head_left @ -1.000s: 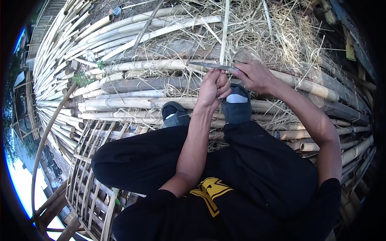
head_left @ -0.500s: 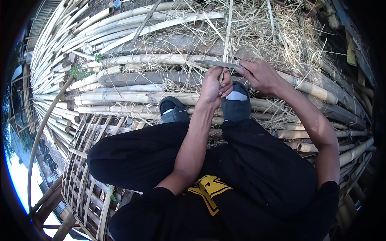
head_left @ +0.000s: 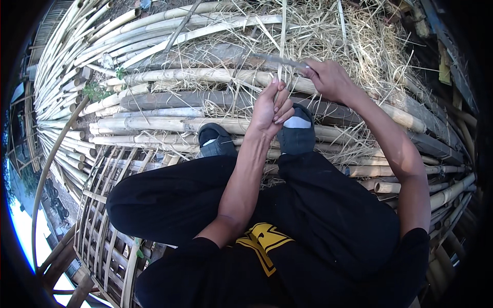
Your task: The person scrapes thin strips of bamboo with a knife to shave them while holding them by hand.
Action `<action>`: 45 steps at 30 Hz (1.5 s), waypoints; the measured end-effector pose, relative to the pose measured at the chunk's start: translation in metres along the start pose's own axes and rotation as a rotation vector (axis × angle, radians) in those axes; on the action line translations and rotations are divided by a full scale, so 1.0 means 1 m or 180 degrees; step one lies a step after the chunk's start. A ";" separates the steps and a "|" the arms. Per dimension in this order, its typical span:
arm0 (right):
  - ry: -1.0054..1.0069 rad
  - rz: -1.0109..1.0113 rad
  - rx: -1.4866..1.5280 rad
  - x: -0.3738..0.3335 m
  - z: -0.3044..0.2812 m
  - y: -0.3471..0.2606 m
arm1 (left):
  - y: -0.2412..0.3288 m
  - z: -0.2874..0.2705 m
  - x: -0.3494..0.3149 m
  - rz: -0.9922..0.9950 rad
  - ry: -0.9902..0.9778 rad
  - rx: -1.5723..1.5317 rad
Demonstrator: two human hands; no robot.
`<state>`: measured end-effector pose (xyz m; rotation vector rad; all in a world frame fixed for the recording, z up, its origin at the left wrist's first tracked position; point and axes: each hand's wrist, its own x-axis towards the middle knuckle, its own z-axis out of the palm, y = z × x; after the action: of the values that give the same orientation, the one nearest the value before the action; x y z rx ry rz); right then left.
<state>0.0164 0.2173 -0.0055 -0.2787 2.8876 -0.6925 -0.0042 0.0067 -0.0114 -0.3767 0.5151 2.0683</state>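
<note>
Gripping a thin bamboo strip (head_left: 282, 51) upright, the left hand (head_left: 272, 110) has risen; the right hand (head_left: 328, 79), clenched on a knife (head_left: 280, 60), now cuts higher above the bamboo pile (head_left: 164, 123).

Outdoor site in daylight. Stacked bamboo poles (head_left: 154, 123) cover the ground; dry straw (head_left: 359, 41) heaped over their far right. Woven bamboo lattice frame (head_left: 102, 231) at lower left. Ground visible beyond the left edge.
</note>
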 end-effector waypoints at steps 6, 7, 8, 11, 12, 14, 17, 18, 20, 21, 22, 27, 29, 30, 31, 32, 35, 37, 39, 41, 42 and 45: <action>0.0513 0.0210 -0.0549 0.005 -0.009 0.044 | -0.009 0.011 -0.004 -0.0161 -0.0173 -0.0108; 0.0418 0.0284 -0.0615 0.006 -0.010 0.039 | -0.007 0.011 -0.003 -0.0159 -0.0111 -0.0059; 0.0410 0.0274 -0.0609 0.009 -0.007 0.047 | -0.006 0.012 -0.003 -0.0154 -0.0048 -0.0007; 0.0386 0.2572 -0.0045 0.006 -0.028 0.141 | -0.018 0.035 -0.019 -0.0424 -0.0118 0.0321; 0.0940 0.2539 -0.0897 -0.010 -0.048 0.164 | -0.018 0.044 -0.032 -0.0656 -0.0232 0.0598; 0.1298 0.2384 -0.1025 -0.047 -0.100 0.199 | -0.015 0.066 -0.040 -0.0857 -0.0649 0.0782; 0.2167 0.2017 -0.0429 -0.046 -0.101 0.182 | 0.000 0.060 -0.032 -0.0246 -0.0490 0.1430; 0.2050 0.2252 0.0174 -0.050 -0.099 0.172 | 0.000 0.055 -0.030 -0.0027 -0.0293 0.1586; 0.1886 0.2690 0.1849 -0.033 -0.070 0.113 | 0.001 0.039 -0.023 0.0217 -0.0081 0.1842; 0.1800 0.2662 0.2016 -0.031 -0.054 0.095 | -0.001 0.034 -0.018 0.0355 0.0069 0.1941; 0.1376 0.2650 0.2145 -0.029 -0.044 0.070 | 0.000 0.028 -0.013 0.0508 0.0224 0.2052; -0.0149 0.1098 0.1131 -0.016 -0.017 -0.019 | -0.004 0.014 -0.003 0.0635 0.0419 0.2293; 0.0114 0.0755 0.1052 -0.020 -0.001 -0.027 | -0.003 0.011 -0.005 0.0633 0.0399 0.2292; 0.0358 0.0396 0.0935 -0.021 0.003 -0.027 | -0.004 0.011 -0.004 0.0659 0.0375 0.2260; 0.0258 0.0443 0.0896 -0.021 0.003 -0.025 | -0.005 0.012 -0.004 0.0654 0.0358 0.2273; 0.0275 0.0454 0.0892 -0.021 0.002 -0.022 | -0.006 0.012 -0.006 0.0606 0.0309 0.2166; 0.0305 0.0339 0.0409 -0.020 -0.003 0.004 | -0.007 0.013 -0.007 0.0501 0.0271 0.1965; 0.0478 0.0485 -0.0190 -0.013 -0.010 0.036 | -0.010 0.013 -0.006 0.0431 0.0266 0.1872; 0.0463 0.0492 -0.0335 -0.014 -0.011 0.040 | -0.014 0.013 -0.006 0.0299 0.0329 0.1655; 0.0590 0.0357 -0.0533 -0.009 -0.011 0.041 | -0.012 0.014 -0.005 0.0294 0.0359 0.1623; 0.0587 0.0368 -0.0542 -0.008 -0.010 0.046 | -0.011 0.014 -0.003 0.0296 0.0359 0.1609; 0.0681 0.0232 -0.0851 -0.004 -0.003 0.058 | -0.011 0.015 0.000 0.0247 0.0426 0.1525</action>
<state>0.0118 0.2704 -0.0292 -0.1367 3.1774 -0.3410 0.0047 0.0189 -0.0009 -0.2117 1.0919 1.9214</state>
